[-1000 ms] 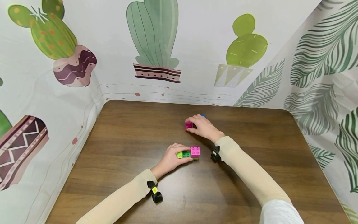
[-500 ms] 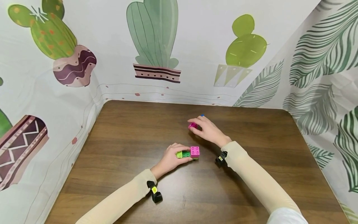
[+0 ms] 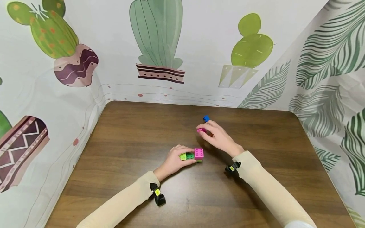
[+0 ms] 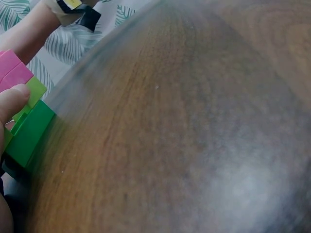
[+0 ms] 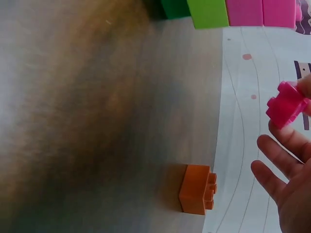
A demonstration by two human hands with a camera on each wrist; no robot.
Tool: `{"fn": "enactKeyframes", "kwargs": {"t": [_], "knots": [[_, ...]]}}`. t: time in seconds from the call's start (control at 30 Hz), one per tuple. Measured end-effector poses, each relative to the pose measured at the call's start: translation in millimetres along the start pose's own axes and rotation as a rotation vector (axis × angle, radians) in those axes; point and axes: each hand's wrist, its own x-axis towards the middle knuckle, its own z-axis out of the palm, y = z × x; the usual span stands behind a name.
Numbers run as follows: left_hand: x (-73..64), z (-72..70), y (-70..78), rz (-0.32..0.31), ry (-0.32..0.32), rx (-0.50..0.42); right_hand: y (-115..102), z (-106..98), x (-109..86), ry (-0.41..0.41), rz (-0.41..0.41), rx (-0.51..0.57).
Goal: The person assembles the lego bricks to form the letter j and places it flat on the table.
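Note:
My left hand (image 3: 173,161) grips a built group of toy building bricks on the table. Its lime brick (image 3: 183,156) and green brick (image 3: 190,156) show between thumb and fingers, with a pink brick (image 3: 199,153) standing higher at the right end. In the right wrist view, the group shows dark green, lime (image 5: 209,13) and two pink layers. Farther back, my right hand (image 3: 220,137) pinches a loose pink brick (image 5: 285,106) between thumb and index finger, raised off the table and tilted. The other fingers are spread loosely.
A blue brick (image 3: 206,118) lies just beyond the right hand. An orange brick (image 5: 195,190) rests on the wooden table (image 3: 137,133) beneath that hand, mostly covered in the head view. A patterned cloth (image 3: 114,72) hangs behind the table.
My right hand has drawn the loose pink brick to the right and slightly nearer, turning it. More of the blue brick shows now. The left hand stays in place on the built bricks.

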Motion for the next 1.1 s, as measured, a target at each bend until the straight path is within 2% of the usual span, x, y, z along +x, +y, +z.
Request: {"fn": "enactKeyframes", "kwargs": {"t": [0.5,0.77,0.93,1.1], "knots": [[0.5,1.1,-2.7,0.022,0.011,0.002,-7,1,-27.9,0.079,-0.064,0.043],[-0.2,1.7,-2.9,-0.011,-0.002,0.007,-13,1,-35.4,0.149,-0.040,0.135],[-0.7,1.4,-2.3,-0.001,0.002,0.006,-21,2,-40.5,0.214,-0.031,0.135],[-0.5,1.0,-2.1,0.020,0.013,0.005,-26,5,-44.7,0.232,0.002,0.174]]}}
